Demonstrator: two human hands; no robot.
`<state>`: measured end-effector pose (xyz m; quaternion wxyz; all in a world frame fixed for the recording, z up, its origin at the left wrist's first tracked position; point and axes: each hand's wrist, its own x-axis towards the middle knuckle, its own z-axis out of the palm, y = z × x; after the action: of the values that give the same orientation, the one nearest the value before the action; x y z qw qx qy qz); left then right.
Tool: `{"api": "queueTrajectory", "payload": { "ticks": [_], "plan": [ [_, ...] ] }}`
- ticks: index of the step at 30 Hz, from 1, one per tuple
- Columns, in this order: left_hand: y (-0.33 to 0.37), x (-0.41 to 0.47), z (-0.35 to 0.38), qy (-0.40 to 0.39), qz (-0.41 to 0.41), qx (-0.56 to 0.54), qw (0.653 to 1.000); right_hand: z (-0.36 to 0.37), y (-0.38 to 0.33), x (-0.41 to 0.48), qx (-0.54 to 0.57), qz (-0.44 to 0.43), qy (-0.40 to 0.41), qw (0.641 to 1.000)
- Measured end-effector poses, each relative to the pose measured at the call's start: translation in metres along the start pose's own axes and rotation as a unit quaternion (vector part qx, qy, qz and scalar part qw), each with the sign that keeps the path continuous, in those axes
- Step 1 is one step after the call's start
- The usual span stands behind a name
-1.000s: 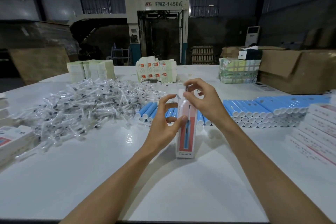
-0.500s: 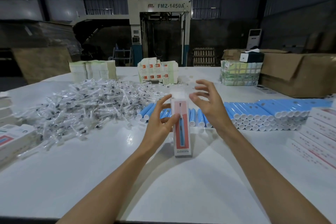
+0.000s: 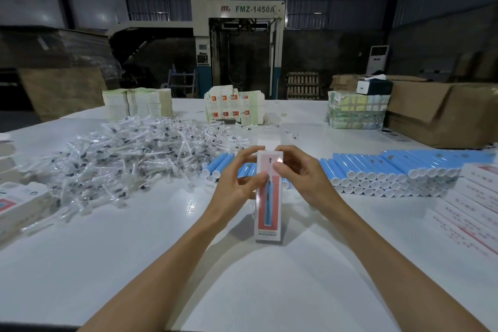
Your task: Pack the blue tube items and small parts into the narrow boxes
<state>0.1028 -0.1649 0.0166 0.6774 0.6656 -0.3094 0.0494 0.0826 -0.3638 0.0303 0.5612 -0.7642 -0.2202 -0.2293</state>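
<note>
Head view: narrow box [image 3: 269,213] upright; left hand [image 3: 237,180] curls round its upper left edge; right hand [image 3: 301,175] pinches its top; blue tubes [image 3: 377,167] just behind box; small parts [image 3: 134,156] left of box; likely flap closing: brace body, tuck square.

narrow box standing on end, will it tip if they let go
Probably yes: the narrow box stands tall on a small end on the smooth table, so a nudge could topple it. It likely feels light and crushable, looking like thin card; the left hand and right hand grip its upper part.
</note>
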Motion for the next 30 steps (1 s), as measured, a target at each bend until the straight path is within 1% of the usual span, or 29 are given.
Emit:
{"api": "queueTrajectory", "payload": {
  "ticks": [5, 8, 10, 11, 13, 14, 15, 17, 19, 22, 25, 30],
  "plan": [
    [-0.005, -0.001, -0.005, -0.024, -0.025, 0.000, 0.999, 0.000, 0.001, -0.006, 0.017, 0.029, -0.040, 0.999],
    [-0.002, 0.000, -0.005, -0.027, -0.034, -0.010, 0.999, -0.001, -0.001, -0.007, 0.030, 0.037, -0.032, 0.998],
    [0.002, 0.000, -0.005, -0.029, -0.034, -0.008, 0.999, 0.000, -0.005, -0.007, 0.064, 0.070, -0.005, 0.995],
    [0.002, 0.000, -0.005, -0.035, -0.032, -0.003, 0.999, 0.000, -0.007, -0.006, 0.084, 0.091, 0.024, 0.992],
    [0.002, -0.002, -0.003, -0.058, -0.024, 0.005, 0.998, -0.002, -0.011, -0.003, 0.123, 0.125, 0.096, 0.980],
    [0.002, -0.003, -0.002, -0.071, -0.022, 0.011, 0.997, -0.004, -0.013, -0.002, 0.145, 0.143, 0.118, 0.972],
    [0.002, -0.003, 0.000, -0.081, -0.023, 0.017, 0.996, -0.007, -0.014, -0.001, 0.160, 0.163, 0.124, 0.966],
    [0.002, -0.004, 0.002, -0.093, -0.028, 0.028, 0.995, -0.010, -0.015, -0.002, 0.158, 0.199, 0.104, 0.962],
    [0.002, -0.003, 0.002, -0.097, -0.029, 0.032, 0.994, -0.012, -0.015, -0.003, 0.162, 0.213, 0.080, 0.960],
    [0.001, -0.002, 0.000, -0.098, -0.025, 0.031, 0.994, -0.014, -0.016, -0.001, 0.178, 0.212, 0.061, 0.959],
    [0.001, -0.002, 0.000, -0.080, -0.029, 0.040, 0.996, -0.016, -0.019, -0.001, 0.177, 0.204, 0.019, 0.963],
    [-0.002, -0.002, -0.001, -0.073, -0.040, 0.029, 0.996, -0.014, -0.021, -0.002, 0.177, 0.204, 0.025, 0.962]
  ]
}}
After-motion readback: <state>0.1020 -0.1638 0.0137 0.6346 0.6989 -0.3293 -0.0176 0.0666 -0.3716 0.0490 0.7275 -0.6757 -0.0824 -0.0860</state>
